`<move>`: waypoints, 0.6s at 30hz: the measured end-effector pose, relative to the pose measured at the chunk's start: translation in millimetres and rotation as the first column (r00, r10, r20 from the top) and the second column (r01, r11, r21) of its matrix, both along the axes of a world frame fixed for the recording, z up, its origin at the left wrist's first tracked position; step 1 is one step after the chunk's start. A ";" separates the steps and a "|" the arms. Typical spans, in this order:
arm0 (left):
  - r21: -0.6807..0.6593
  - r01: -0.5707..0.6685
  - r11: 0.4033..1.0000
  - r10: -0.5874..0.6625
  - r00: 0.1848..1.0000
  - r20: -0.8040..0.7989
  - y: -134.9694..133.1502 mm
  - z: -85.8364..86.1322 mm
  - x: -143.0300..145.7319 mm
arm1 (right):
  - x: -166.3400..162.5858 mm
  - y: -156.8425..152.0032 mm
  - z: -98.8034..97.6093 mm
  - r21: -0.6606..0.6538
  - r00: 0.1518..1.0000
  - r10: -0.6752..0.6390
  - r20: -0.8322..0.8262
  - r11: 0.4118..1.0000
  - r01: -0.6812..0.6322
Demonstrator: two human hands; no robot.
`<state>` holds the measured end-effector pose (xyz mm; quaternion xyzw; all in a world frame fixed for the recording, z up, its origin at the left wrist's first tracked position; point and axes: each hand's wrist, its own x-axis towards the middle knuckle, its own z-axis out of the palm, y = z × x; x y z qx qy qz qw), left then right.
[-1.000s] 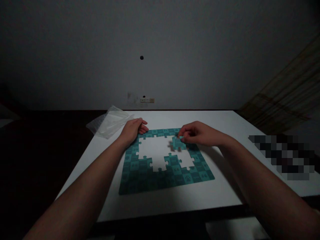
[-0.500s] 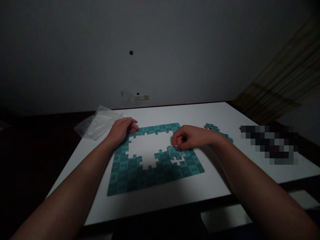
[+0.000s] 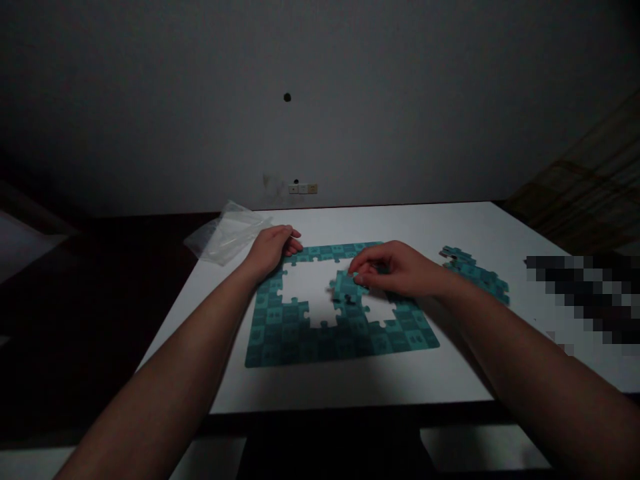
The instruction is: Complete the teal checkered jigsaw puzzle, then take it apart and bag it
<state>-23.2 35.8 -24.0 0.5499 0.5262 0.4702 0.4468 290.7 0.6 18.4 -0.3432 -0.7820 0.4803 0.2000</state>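
Note:
A teal jigsaw puzzle [image 3: 300, 343] lies on the white table, its checkered border joined around an open white middle. My right hand [image 3: 395, 267] pinches a teal puzzle piece [image 3: 346, 287] between thumb and fingers, over the right part of the gap. The piece looks slightly blurred and casts a dark shadow; whether it touches the puzzle I cannot tell. My left hand [image 3: 275, 250] rests at the puzzle's upper left corner with loosely curled fingers, holding nothing that I can see.
Several loose teal pieces [image 3: 477, 277] lie in a pile right of the puzzle, partly behind my right forearm. A clear plastic bag [image 3: 227, 233] hangs over the table's left edge. A pixelated dark item [image 3: 590, 293] is at far right. The wall has a socket [image 3: 303, 189].
My right hand has lifted the puzzle piece out of the right part of the gap and shifted it left. The whole view has turned left a little. My left hand stays at the corner.

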 end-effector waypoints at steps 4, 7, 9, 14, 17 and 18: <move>0.025 0.023 0.999 -0.023 1.000 0.002 2.1 -5.1 -0.5 | -25.7 -13.5 -15.8 0.056 0.991 0.115 0.071 0.991 -0.119; 0.030 0.034 0.999 -0.035 0.999 0.011 3.3 -7.5 -0.2 | -34.6 -17.2 -24.5 0.133 0.980 0.143 0.136 0.978 -0.161; 0.021 0.045 0.999 -0.045 0.999 0.012 4.0 -8.3 0.0 | -36.5 -17.7 -25.6 0.170 0.978 0.145 0.149 0.971 -0.170; 0.023 0.061 0.998 -0.062 0.998 0.004 5.5 -9.3 1.0 | -38.1 -19.7 -20.9 0.264 0.976 0.139 0.169 0.947 -0.180; 0.029 0.057 0.998 -0.058 0.998 0.016 5.5 -9.4 1.8 | -39.1 -21.7 -19.9 0.306 0.970 0.137 0.199 0.932 -0.194; 0.029 0.059 0.998 -0.059 0.998 0.019 5.4 -9.2 2.0 | -39.4 -22.3 -20.0 0.317 0.969 0.136 0.204 0.928 -0.197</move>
